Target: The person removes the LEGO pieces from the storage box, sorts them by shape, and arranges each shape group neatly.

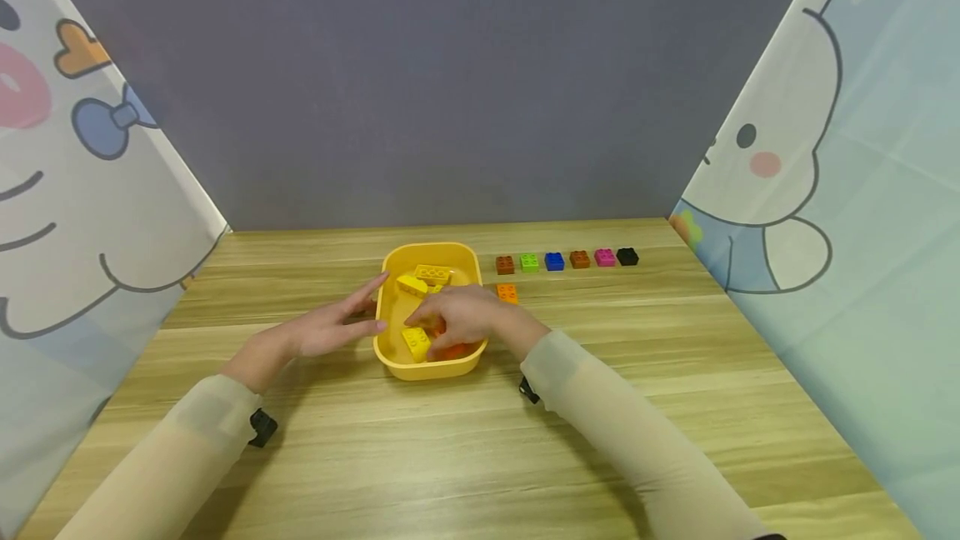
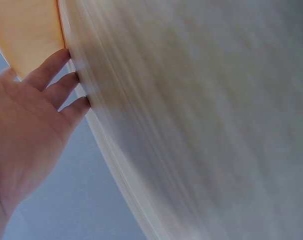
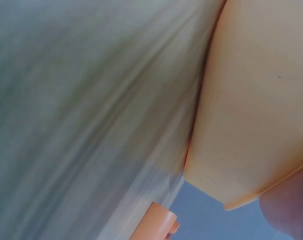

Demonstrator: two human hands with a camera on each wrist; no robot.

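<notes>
Flat, spread left hand (image 1: 324,329) touches the glossy yellow plastic tub (image 1: 393,362); right hand (image 1: 459,317) reaches inside among yellow studded bricks (image 1: 416,343), grip hidden.

Yellow tub (image 1: 393,361), wood-grain table (image 1: 450,457)

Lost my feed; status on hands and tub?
Left hand open, touching yellow tub. Right hand inside tub among bricks; grip unclear. Nothing in the way.

No readable text, label, brand or number shows anywhere.
</notes>
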